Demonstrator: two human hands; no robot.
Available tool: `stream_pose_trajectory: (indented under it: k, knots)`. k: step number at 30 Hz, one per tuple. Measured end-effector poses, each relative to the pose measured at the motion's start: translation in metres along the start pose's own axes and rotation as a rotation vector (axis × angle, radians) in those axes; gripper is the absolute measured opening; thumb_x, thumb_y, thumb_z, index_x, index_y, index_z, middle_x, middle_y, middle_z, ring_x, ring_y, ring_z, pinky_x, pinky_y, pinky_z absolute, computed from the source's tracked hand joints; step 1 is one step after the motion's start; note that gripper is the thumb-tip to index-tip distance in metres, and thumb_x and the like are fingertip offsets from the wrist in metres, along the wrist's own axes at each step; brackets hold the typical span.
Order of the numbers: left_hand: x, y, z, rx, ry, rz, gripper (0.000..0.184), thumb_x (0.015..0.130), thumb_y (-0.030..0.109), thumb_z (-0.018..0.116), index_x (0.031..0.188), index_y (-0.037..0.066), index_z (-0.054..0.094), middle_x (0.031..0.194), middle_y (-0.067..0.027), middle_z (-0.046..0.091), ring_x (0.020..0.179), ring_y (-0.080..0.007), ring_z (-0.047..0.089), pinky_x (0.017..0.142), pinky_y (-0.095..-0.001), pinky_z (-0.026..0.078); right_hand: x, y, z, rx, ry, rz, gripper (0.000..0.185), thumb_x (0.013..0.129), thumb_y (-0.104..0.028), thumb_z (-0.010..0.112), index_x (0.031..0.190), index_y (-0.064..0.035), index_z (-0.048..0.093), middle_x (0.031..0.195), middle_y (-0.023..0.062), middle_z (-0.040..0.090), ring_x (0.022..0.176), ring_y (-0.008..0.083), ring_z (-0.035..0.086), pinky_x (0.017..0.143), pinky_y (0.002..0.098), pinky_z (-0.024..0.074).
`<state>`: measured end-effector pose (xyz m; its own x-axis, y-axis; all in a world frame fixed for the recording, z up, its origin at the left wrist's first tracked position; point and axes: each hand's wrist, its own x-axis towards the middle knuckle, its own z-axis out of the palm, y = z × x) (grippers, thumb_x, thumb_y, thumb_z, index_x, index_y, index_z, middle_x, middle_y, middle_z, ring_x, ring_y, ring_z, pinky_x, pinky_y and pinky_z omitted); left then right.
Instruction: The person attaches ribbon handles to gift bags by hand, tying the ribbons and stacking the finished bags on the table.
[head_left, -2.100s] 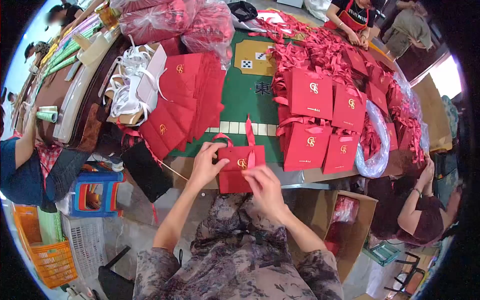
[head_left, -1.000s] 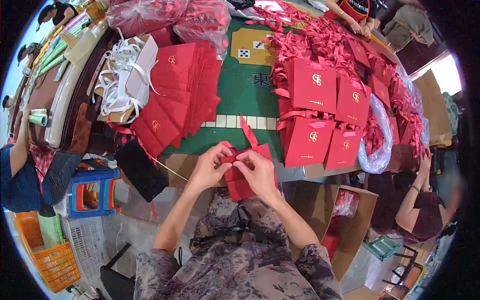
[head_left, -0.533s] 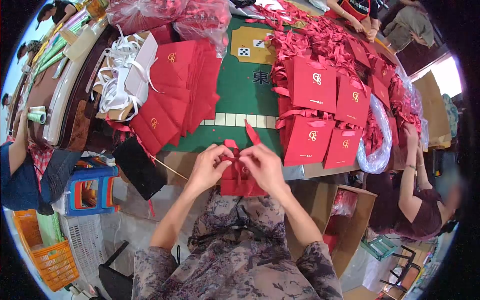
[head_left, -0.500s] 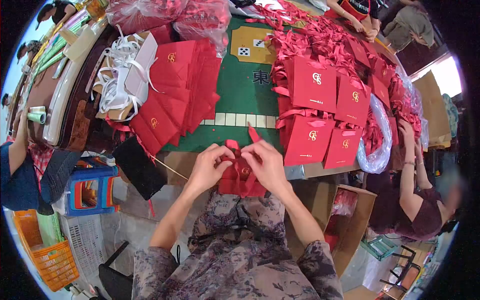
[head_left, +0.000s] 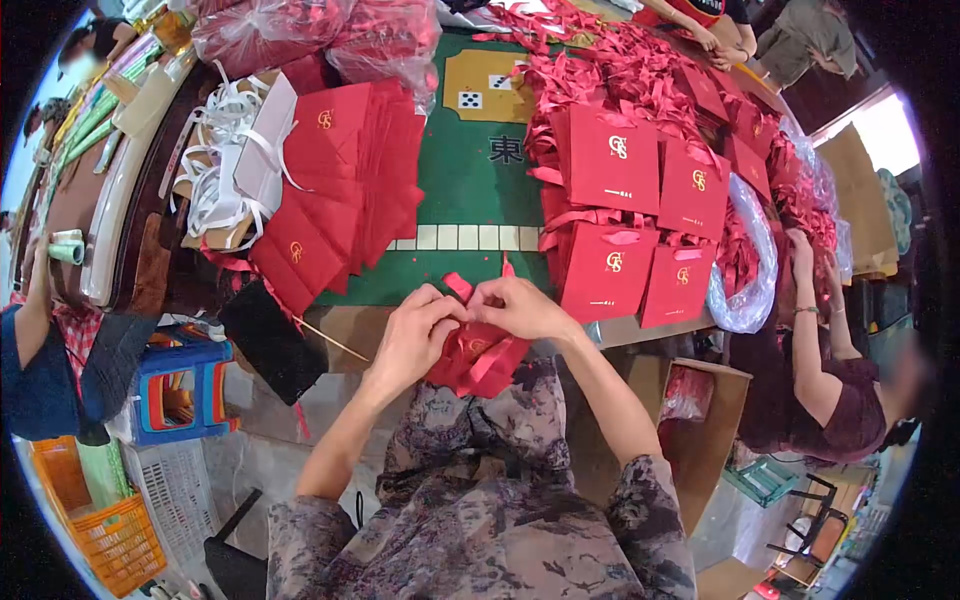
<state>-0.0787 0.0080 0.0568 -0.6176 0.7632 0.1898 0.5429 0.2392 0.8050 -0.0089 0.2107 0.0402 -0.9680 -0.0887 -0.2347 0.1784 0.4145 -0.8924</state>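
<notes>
At the table's front edge, just above my lap, is a small red paper bag (head_left: pixel 462 372) with a loose red ribbon (head_left: pixel 497 358) across its front. My left hand (head_left: pixel 415 332) is closed with its fingertips pinched at the bag's top edge. From the other side, my right hand (head_left: pixel 520 308) pinches the ribbon at the same edge. The two sets of fingertips nearly meet and hide what lies between them. One ribbon end pokes up above each hand.
Flat red bags (head_left: pixel 360 180) fan out at left beside a box of white ribbons (head_left: pixel 232 150). Finished-looking red bags with ribbon handles (head_left: pixel 612 160) stand at right near a plastic-wrapped coil (head_left: pixel 742 260). A co-worker's arm (head_left: pixel 815 330) reaches in at right. An open carton (head_left: pixel 715 430) stands below.
The bag has tilted and its ribbon has shifted across the front. My hands have drawn closer together, the right one moving slightly left. The whole view has shifted a little.
</notes>
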Motion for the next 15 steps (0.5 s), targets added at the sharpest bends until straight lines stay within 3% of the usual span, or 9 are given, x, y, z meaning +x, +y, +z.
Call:
stream_pose_trajectory:
  k: [3, 5, 6, 7, 8, 9, 11, 13, 15]
  knots:
    - [0.004, -0.009, -0.001, 0.019, -0.042, 0.039, 0.013, 0.083, -0.003, 0.065, 0.093, 0.004, 0.065, 0.08, -0.0089, 0.058, 0.072, -0.0234, 0.058, 0.063, -0.0342, 0.047, 0.005, 0.016, 0.014, 0.051, 0.103, -0.031, 0.016, 0.089, -0.017, 0.064, 0.091, -0.0017, 0.068, 0.085, 0.0105, 0.071, 0.078, 0.0213, 0.069, 0.074, 0.0352, 0.0525]
    - [0.005, -0.013, -0.003, -0.033, -0.147, -0.093, 0.016, 0.08, -0.002, 0.065, 0.093, 0.005, 0.061, 0.081, -0.0111, 0.057, 0.078, -0.0293, 0.057, 0.069, -0.0397, 0.047, 0.01, 0.021, 0.017, 0.056, 0.162, -0.069, 0.017, 0.09, -0.018, 0.063, 0.092, -0.0014, 0.067, 0.083, 0.0105, 0.07, 0.075, 0.0205, 0.069, 0.071, 0.0351, 0.0533]
    - [0.004, -0.015, -0.002, -0.031, -0.146, -0.091, 0.016, 0.08, -0.002, 0.065, 0.093, 0.005, 0.061, 0.081, -0.0111, 0.057, 0.078, -0.0293, 0.057, 0.069, -0.0397, 0.047, 0.013, 0.017, 0.014, 0.122, 0.31, 0.062, 0.019, 0.091, -0.02, 0.063, 0.093, -0.0012, 0.066, 0.079, 0.0102, 0.068, 0.072, 0.0199, 0.068, 0.066, 0.0345, 0.0538]
    - [0.0, -0.018, 0.0, -0.061, -0.147, -0.128, 0.014, 0.081, -0.002, 0.065, 0.093, 0.004, 0.062, 0.079, -0.009, 0.059, 0.071, -0.0221, 0.055, 0.066, -0.0351, 0.045, 0.017, 0.015, 0.011, 0.189, 0.457, 0.194, 0.02, 0.093, -0.021, 0.062, 0.095, -0.001, 0.065, 0.076, 0.0099, 0.066, 0.069, 0.0194, 0.068, 0.061, 0.034, 0.0542]
    - [-0.002, -0.021, 0.001, -0.089, -0.144, -0.164, 0.012, 0.082, -0.002, 0.066, 0.093, 0.003, 0.062, 0.078, -0.0069, 0.06, 0.065, -0.015, 0.054, 0.062, -0.0306, 0.044, 0.02, 0.021, 0.006, 0.28, 0.493, 0.11, 0.022, 0.095, -0.022, 0.061, 0.095, -0.0007, 0.064, 0.071, 0.0088, 0.062, 0.063, 0.0182, 0.066, 0.052, 0.0325, 0.0532]
    - [-0.002, -0.022, 0.002, -0.1, -0.124, -0.189, 0.014, 0.082, -0.001, 0.068, 0.094, 0.002, 0.061, 0.079, -0.0053, 0.061, 0.063, -0.0121, 0.052, 0.061, -0.0293, 0.044, 0.022, 0.019, 0.005, 0.229, 0.501, 0.119, 0.023, 0.096, -0.023, 0.06, 0.096, -0.0001, 0.063, 0.076, 0.0074, 0.063, 0.067, 0.0147, 0.064, 0.055, 0.0311, 0.0541]
    - [0.0, -0.024, 0.003, -0.118, -0.106, -0.2, 0.016, 0.082, -0.001, 0.068, 0.095, 0.002, 0.061, 0.079, -0.0044, 0.061, 0.063, -0.0114, 0.051, 0.06, -0.0289, 0.044, 0.03, 0.023, 0.008, 0.18, 0.514, 0.129, 0.023, 0.096, -0.023, 0.06, 0.097, 0.0005, 0.063, 0.081, 0.0059, 0.065, 0.071, 0.0112, 0.061, 0.058, 0.0297, 0.055]
    - [0.0, -0.024, 0.005, -0.141, -0.084, -0.213, 0.017, 0.082, -0.001, 0.068, 0.096, 0.003, 0.061, 0.079, -0.0034, 0.061, 0.063, -0.0108, 0.051, 0.06, -0.0285, 0.044, 0.044, 0.038, 0.014, -0.184, 0.76, -0.115, 0.02, 0.095, -0.02, 0.061, 0.095, 0.0003, 0.063, 0.077, 0.0084, 0.065, 0.069, 0.0132, 0.062, 0.058, 0.0312, 0.0515]
    - [-0.004, -0.025, 0.006, -0.173, -0.169, -0.265, 0.018, 0.082, 0.0, 0.068, 0.098, 0.003, 0.061, 0.079, -0.0024, 0.061, 0.063, -0.0092, 0.051, 0.059, -0.0275, 0.043, 0.046, 0.038, 0.011, -0.085, 0.755, -0.08, 0.019, 0.094, -0.019, 0.061, 0.094, 0.0001, 0.064, 0.076, 0.0094, 0.064, 0.068, 0.0152, 0.063, 0.059, 0.0321, 0.0502]
